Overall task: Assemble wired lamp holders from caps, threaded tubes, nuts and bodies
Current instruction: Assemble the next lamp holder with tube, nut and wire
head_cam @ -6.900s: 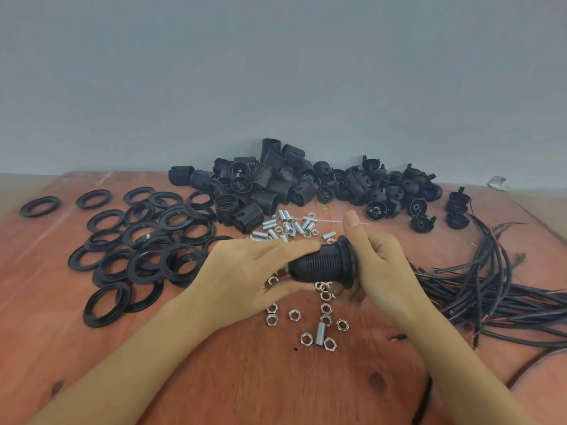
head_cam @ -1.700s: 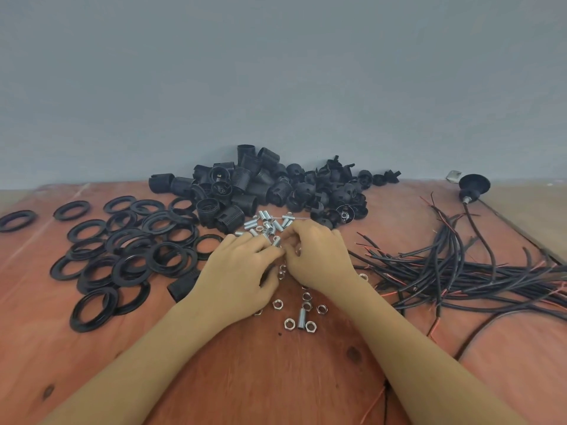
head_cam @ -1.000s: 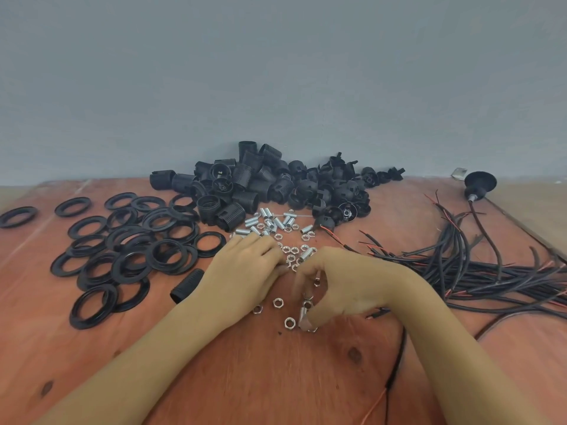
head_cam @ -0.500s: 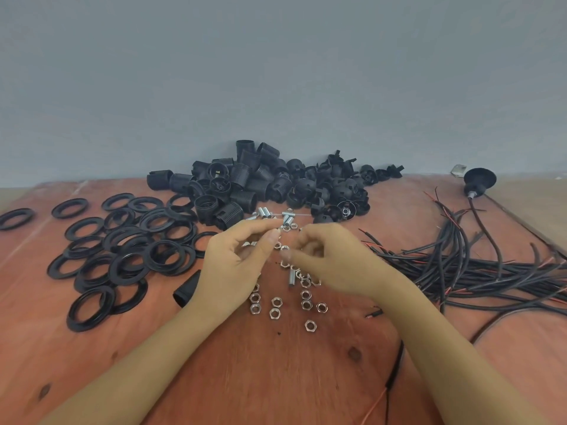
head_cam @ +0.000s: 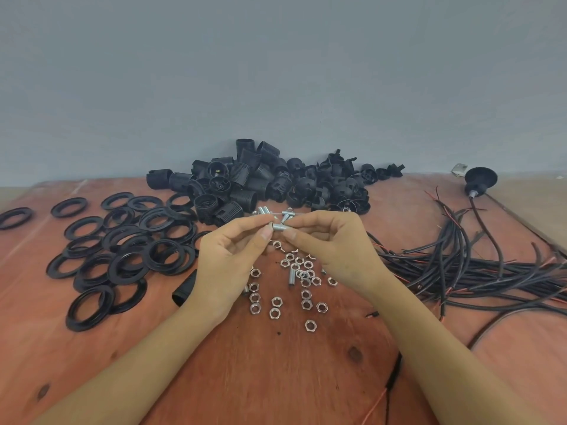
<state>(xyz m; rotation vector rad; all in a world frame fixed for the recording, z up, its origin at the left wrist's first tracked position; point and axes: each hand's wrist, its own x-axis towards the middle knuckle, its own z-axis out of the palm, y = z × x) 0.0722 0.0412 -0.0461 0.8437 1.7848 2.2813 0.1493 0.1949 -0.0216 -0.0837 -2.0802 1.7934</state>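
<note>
My right hand [head_cam: 334,250] pinches a short silver threaded tube [head_cam: 280,227] above the table. My left hand [head_cam: 228,265] meets it at the tube's left end, thumb and forefinger pinching there, where a small nut [head_cam: 271,225] seems to sit. Below the hands lie several loose hex nuts [head_cam: 276,302] and another tube [head_cam: 291,276]. More tubes [head_cam: 288,213] lie just beyond my fingers. A heap of black lamp holder bodies [head_cam: 242,182] and caps [head_cam: 334,185] lines the wall.
Several black rings [head_cam: 129,256] spread over the left of the wooden table [head_cam: 276,378]. A bundle of black and red wires [head_cam: 478,268] covers the right side. A wired holder [head_cam: 479,179] stands at the far right. A black part [head_cam: 184,289] lies by my left wrist.
Both hands have lifted from the nut pile and come together. The right hand picked a tube off the table and now holds it level against the left fingertips.
</note>
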